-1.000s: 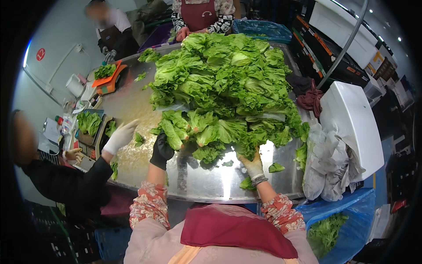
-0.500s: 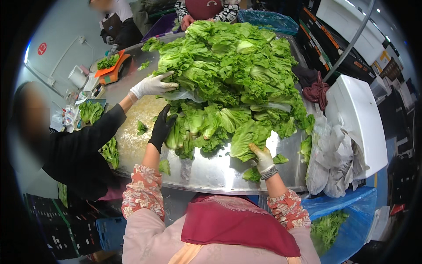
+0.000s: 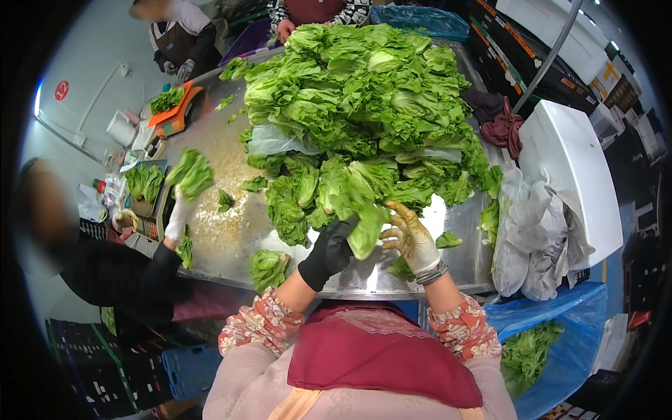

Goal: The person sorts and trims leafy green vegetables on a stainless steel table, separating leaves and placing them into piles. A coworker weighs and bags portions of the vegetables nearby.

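Observation:
In front of me, my left hand [image 3: 329, 253], in a black glove, is closed around the base of a green lettuce head [image 3: 365, 227]. The head is tilted, and its leaves are blurred toward the pile. Beside it my right hand [image 3: 411, 241], in a stained whitish glove, has its fingers spread and curved, gripping nothing. A tall heap of lettuce [image 3: 350, 91] covers the middle and far part of the metal table [image 3: 336, 280]. Another lettuce head [image 3: 269, 269] rests near the table's front edge, left of my black glove.
At the left, a co-worker's white-gloved hand [image 3: 180, 217] holds a lettuce head [image 3: 190, 173]. An orange scale [image 3: 171, 122] stands at the far left. On the right are a white box [image 3: 570, 175], plastic bags [image 3: 528, 238] and a blue-lined bin [image 3: 584, 350]. Two other people stand beyond.
My left hand has moved right and now grips a lettuce head. My right hand has let go of lettuce and opened. The co-worker's hand has gone from the heap leftward with a head.

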`<action>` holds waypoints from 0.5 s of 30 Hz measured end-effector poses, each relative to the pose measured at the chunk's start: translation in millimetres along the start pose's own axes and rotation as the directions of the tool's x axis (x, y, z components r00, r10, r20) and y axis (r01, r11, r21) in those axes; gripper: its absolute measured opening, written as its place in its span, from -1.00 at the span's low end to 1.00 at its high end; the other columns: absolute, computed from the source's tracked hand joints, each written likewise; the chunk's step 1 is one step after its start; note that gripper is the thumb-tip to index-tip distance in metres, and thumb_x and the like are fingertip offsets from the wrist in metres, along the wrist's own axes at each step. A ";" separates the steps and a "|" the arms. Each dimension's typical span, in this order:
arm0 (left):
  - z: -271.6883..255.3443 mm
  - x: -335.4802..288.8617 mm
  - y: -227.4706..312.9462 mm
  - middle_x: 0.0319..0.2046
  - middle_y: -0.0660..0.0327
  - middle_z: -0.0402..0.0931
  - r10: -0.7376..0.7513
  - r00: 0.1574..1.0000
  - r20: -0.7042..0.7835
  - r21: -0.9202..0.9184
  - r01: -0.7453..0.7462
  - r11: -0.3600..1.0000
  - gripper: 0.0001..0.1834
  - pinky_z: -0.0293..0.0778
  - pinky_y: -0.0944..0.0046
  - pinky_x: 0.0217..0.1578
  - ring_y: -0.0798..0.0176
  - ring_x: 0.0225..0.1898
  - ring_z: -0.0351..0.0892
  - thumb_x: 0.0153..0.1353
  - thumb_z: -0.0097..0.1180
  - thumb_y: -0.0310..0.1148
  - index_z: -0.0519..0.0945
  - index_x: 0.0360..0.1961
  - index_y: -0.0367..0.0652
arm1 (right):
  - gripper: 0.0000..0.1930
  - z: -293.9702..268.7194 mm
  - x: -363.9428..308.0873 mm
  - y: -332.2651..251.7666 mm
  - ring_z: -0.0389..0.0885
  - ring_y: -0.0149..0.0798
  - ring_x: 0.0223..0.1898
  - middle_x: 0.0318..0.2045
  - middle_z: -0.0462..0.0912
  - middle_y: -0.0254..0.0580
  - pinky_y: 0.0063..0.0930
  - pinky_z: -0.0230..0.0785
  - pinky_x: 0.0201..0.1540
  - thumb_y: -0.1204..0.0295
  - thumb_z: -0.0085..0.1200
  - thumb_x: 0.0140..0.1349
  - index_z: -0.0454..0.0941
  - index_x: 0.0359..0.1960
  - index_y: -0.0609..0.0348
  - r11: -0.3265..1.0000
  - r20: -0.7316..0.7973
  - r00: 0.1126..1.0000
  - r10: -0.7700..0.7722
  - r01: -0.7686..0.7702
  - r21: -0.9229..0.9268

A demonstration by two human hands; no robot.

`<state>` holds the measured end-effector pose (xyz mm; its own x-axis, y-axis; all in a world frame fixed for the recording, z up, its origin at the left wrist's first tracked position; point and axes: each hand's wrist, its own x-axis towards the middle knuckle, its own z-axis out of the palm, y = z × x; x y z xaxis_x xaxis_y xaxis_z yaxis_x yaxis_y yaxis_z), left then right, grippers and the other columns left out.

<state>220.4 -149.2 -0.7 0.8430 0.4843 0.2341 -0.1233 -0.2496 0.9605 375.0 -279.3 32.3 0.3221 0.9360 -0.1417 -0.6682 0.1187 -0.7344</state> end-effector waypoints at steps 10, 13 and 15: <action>42.0 -0.8 20.7 -0.04 0.13 0.44 -0.241 0.970 -0.019 -0.660 0.168 0.732 -0.60 0.31 0.26 0.04 0.19 -0.01 0.42 0.17 0.01 -0.42 0.35 0.05 -0.27 | -0.78 -0.8 -29.5 37.3 0.48 -0.48 -0.58 -0.47 0.56 -0.23 -0.67 0.34 -0.56 0.48 0.02 0.16 0.43 -0.17 0.29 0.831 -0.321 0.934 -0.156 -0.052 -0.554; 37.5 -7.3 -13.5 0.04 0.17 0.37 -0.475 0.868 0.146 -0.981 0.065 -0.182 -0.61 0.26 0.25 0.13 0.23 0.08 0.35 0.27 -0.10 -0.31 0.29 0.10 -0.20 | -0.78 -18.2 -32.4 41.6 0.50 -0.41 -0.54 -0.41 0.57 -0.19 -0.59 0.37 -0.51 0.48 -0.01 0.17 0.42 -0.15 0.27 0.973 -0.470 0.853 -0.229 0.209 -0.094; 32.1 -4.9 -15.6 0.04 0.18 0.36 -0.414 0.897 0.156 -0.980 0.088 -0.179 -0.61 0.26 0.25 0.14 0.25 0.09 0.32 0.27 -0.10 -0.32 0.29 0.09 -0.20 | -0.69 -39.4 -34.7 33.5 0.53 -0.36 -0.42 -0.26 0.56 -0.13 -0.56 0.40 -0.44 0.21 -0.08 0.26 0.40 -0.12 0.20 0.922 -0.528 0.841 -0.116 0.289 0.259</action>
<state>235.0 -174.5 -21.7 0.8888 0.4067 -0.2111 -0.4168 0.9090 -0.0035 367.9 -320.9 -13.6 0.7024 0.5991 -0.3844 -0.6963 0.4660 -0.5459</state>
